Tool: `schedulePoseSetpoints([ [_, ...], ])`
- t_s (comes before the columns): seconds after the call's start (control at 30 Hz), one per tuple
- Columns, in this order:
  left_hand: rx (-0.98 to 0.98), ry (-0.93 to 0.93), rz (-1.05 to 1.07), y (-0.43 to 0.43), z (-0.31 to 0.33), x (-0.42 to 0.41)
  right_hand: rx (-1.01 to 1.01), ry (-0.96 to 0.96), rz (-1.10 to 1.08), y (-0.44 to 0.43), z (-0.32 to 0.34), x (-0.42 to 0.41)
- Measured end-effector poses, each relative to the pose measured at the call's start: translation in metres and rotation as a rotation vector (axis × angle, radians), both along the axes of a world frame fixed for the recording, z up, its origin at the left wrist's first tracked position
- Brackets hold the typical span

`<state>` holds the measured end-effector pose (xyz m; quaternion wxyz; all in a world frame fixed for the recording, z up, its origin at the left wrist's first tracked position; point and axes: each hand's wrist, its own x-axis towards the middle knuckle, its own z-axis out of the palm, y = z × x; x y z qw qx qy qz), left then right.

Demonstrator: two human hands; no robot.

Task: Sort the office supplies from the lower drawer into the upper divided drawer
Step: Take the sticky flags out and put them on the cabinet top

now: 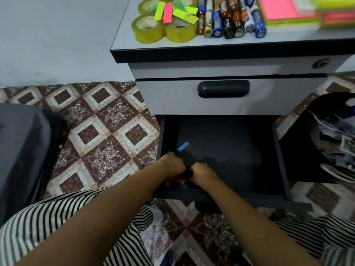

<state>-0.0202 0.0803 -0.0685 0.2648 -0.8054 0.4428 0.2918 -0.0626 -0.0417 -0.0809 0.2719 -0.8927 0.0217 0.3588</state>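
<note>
The dark lower drawer (pixel 278 150) stands pulled out under the grey pedestal. Both my hands are down in its front left corner. My left hand (pixel 172 164) and my right hand (pixel 203 173) are curled close together over small items; what the fingers hold is hidden. Red and orange strips (pixel 175 182) show just under my wrists. A blue paper strip (pixel 183 146) lies loose on the drawer floor beyond my hands. On the pedestal top sit tape rolls (pixel 148 29), neon paper flags (pixel 167 12), several batteries (pixel 230 20) and sticky note pads (pixel 288 12).
The middle drawer with a black handle (pixel 223 88) is closed above the open one. A black bin (pixel 334 139) with rubbish stands to the right. A dark chair seat (pixel 23 150) is at left. Patterned floor tiles surround the pedestal.
</note>
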Motion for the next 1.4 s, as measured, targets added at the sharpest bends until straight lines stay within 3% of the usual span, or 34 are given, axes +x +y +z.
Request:
schedulePoseSetpoints([
  [0.13, 0.005, 0.0, -0.016, 0.001, 0.002, -0.004, 0.014, -0.003, 0.043, 0.0, 0.0, 0.0],
  [0.47, 0.006, 0.143, 0.217, -0.002, 0.008, -0.01, 0.018, 0.02, 0.126, 0.0, -0.005, -0.001],
  [0.87, -0.105, 0.173, 0.334, 0.001, -0.007, -0.019, 0.022, -0.031, 0.125, -0.001, -0.004, -0.004],
  [1.4, -0.162, 0.318, 0.515, -0.002, 0.004, -0.019, 0.058, 0.064, 0.055, -0.001, -0.008, -0.004],
])
